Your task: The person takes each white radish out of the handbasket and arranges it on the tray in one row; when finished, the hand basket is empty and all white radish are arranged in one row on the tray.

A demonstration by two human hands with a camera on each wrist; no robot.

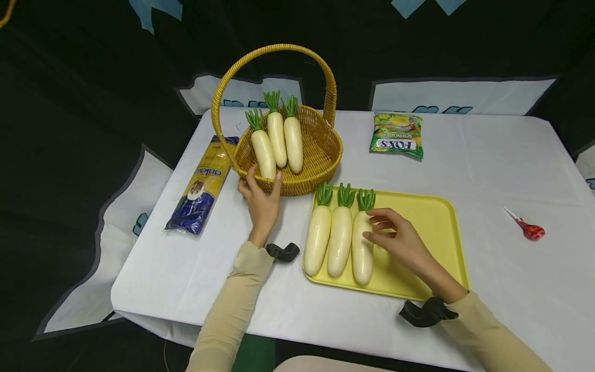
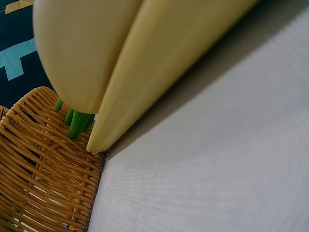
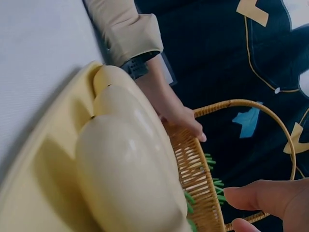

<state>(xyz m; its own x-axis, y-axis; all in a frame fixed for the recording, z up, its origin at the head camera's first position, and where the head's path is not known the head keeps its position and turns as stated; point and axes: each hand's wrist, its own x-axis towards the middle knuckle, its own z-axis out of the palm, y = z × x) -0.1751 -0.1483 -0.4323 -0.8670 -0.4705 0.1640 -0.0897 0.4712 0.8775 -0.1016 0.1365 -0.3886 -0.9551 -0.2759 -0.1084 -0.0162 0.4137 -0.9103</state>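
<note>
A round wicker basket (image 1: 321, 175) with a tall handle holds three white radishes with green tops, one of them a left-hand radish (image 1: 264, 154). My left hand (image 1: 262, 206) grips the basket's near rim; the right wrist view also shows this left hand (image 3: 176, 113) at the rim. Three more radishes lie side by side on a yellow tray (image 1: 423, 222). Beside the rightmost tray radish (image 1: 362, 253) is my right hand (image 1: 402, 240), its thumb and fingers bent and apart. Whether the fingertips touch that radish, I cannot tell.
A blue-and-yellow packet (image 1: 200, 188) lies left of the basket, partly beneath its rim. Towards the back is a green candy bag (image 1: 396, 135). A red lollipop (image 1: 530, 229) lies at the right on the white-covered table (image 1: 506, 294).
</note>
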